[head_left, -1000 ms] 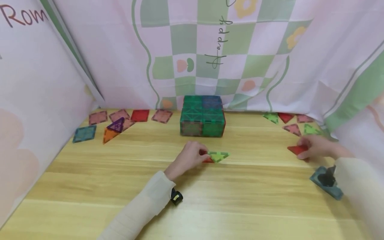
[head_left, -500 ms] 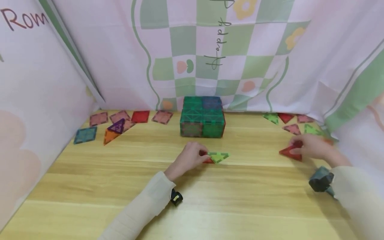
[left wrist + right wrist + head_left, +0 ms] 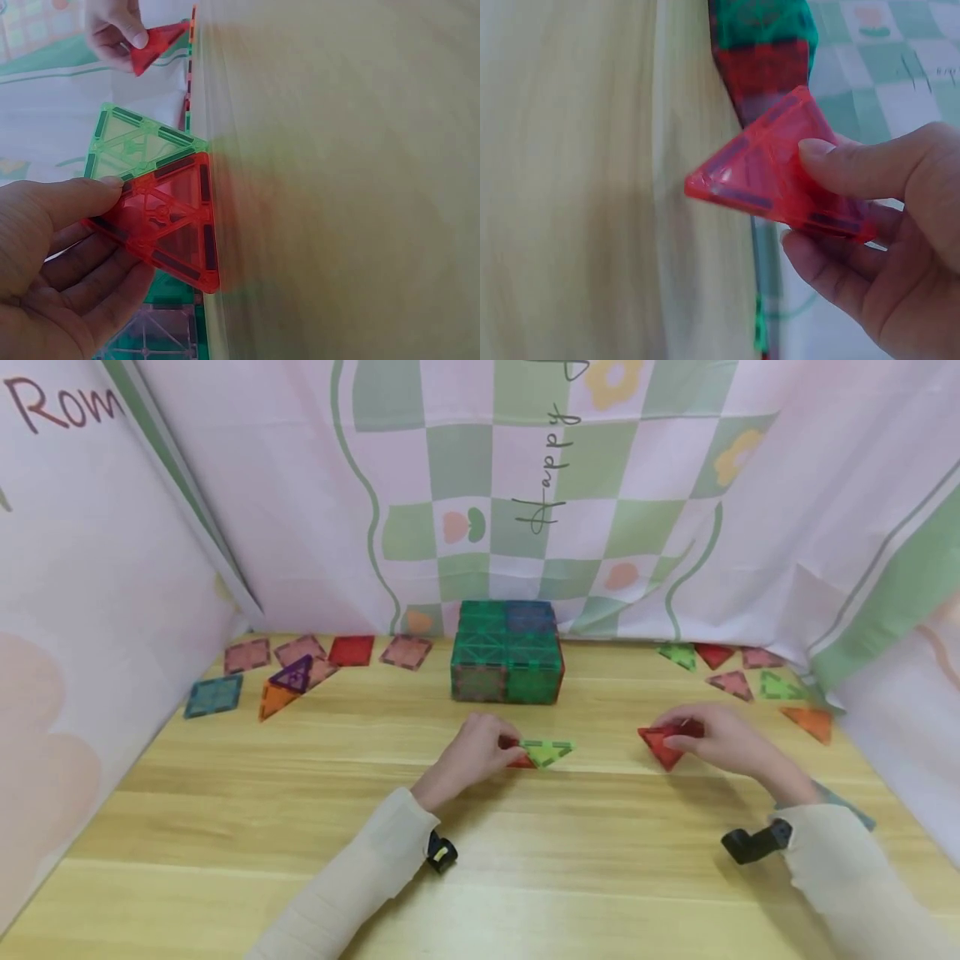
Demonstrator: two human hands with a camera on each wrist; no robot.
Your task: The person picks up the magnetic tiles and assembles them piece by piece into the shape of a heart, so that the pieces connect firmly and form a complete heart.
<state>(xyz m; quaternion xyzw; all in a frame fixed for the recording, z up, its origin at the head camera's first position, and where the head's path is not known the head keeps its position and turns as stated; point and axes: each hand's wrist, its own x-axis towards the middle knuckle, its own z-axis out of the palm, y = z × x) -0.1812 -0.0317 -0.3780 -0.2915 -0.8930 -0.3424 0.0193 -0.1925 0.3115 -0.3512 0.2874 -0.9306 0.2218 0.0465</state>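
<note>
While the two hands worked over the wooden tabletop (image 3: 570, 893), a mostly green magnetic-tile box (image 3: 507, 652) stood behind them, against the checked cloth (image 3: 522, 468). Left of the box lay a pink square tile (image 3: 406, 652), a red square tile (image 3: 351, 651) and, farther out, a purple triangular tile (image 3: 292, 675) touching an orange tile (image 3: 277, 699), with a blue square tile (image 3: 213, 696) beyond. Well to the right of the box: a small scatter including a lime triangular tile (image 3: 780, 685) and an orange triangular tile (image 3: 812, 722). Another blue tile (image 3: 851, 807), right of and in front of the box, was partly covered by the right forearm.

Left hand (image 3: 480, 747): just in front of the box, forearm slanting in from the left. Thumb and fingers pinched a red triangular tile (image 3: 169, 214), which met a light-green triangular tile (image 3: 131, 142) along one edge. Contact with the tabletop: could not tell.

Right hand (image 3: 712, 739): in front and to the right of the box, forearm angled inward. It gripped a second red triangular tile (image 3: 757, 172) between thumb and fingers, one corner toward the left, apart from the left hand's pair.
</note>
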